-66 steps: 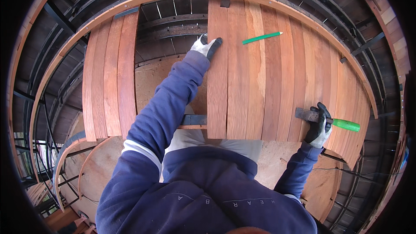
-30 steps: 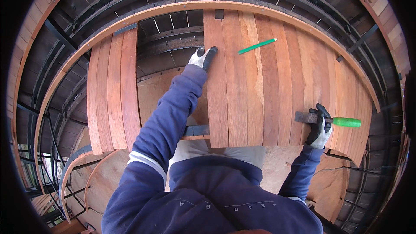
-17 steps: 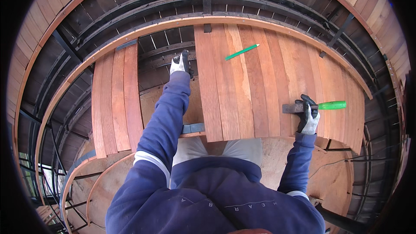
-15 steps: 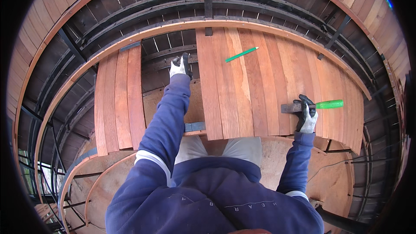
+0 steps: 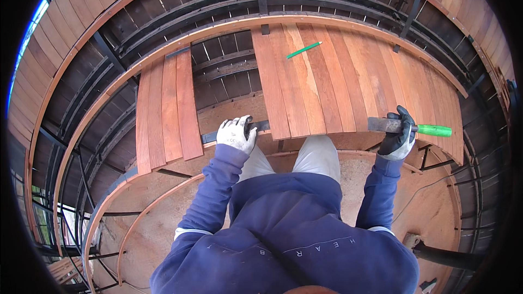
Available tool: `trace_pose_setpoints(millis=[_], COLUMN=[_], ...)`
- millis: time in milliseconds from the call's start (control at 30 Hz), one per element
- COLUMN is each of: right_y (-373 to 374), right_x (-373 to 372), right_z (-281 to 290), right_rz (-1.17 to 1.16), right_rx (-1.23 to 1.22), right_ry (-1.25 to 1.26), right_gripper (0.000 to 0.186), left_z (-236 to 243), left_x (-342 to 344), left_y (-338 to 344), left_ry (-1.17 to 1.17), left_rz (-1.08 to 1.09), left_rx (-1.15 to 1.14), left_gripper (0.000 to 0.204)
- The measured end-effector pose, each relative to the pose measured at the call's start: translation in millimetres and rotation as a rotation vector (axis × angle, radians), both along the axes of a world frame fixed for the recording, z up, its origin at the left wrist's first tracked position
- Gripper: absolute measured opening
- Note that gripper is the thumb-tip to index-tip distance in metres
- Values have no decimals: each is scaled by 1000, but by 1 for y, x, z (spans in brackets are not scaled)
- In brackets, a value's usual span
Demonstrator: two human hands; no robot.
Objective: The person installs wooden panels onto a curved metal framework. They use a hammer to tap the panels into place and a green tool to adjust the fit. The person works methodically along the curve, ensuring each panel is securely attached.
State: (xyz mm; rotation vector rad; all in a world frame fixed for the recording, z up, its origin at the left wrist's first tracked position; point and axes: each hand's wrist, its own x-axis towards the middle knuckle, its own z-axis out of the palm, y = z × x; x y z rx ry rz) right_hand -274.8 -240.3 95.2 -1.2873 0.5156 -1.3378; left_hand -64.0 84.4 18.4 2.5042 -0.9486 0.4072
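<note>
My right hand (image 5: 399, 135), in a white and black work glove, is closed round the neck of a wide chisel (image 5: 433, 130). Its flat grey blade points left and its green handle sticks out to the right, above the slats. At the near end of the gap between the wooden slats (image 5: 294, 92), my left hand (image 5: 237, 134) is over a dark metal strip (image 5: 209, 138). Its gloved fingers are curled in toward the thumb; whatever they may hold is hidden. A green pencil (image 5: 304, 50) lies across the slats toward the far side.
More slats (image 5: 169, 109) stand left of the gap. Curved wooden trim (image 5: 218, 26) runs along the far edge, with dark metal framing (image 5: 207, 11) beyond. Below lies a brown floor (image 5: 348, 190) with curved strips. A black pipe (image 5: 452, 256) is at lower right.
My left hand has drawn back from the far part of the gap to its near edge. My right hand has shifted a little right with the chisel. The view has tilted.
</note>
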Motion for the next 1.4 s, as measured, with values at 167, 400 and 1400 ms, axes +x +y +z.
trace_pose_setpoints(millis=[167, 400, 1400], right_y=[88, 132, 115], right_x=[-40, -72, -101], right_z=[-33, -165, 5], right_rz=[429, 750, 1659], right_rx=[16, -11, 175], right_ry=[139, 641, 905], right_gripper=[28, 25, 32], left_z=[-5, 6, 11], left_x=[-2, -2, 6], left_y=[-8, -14, -2], left_ry=[-25, 17, 336], left_rz=[145, 128, 124], left_rx=[63, 136, 94], left_gripper=[29, 30, 57])
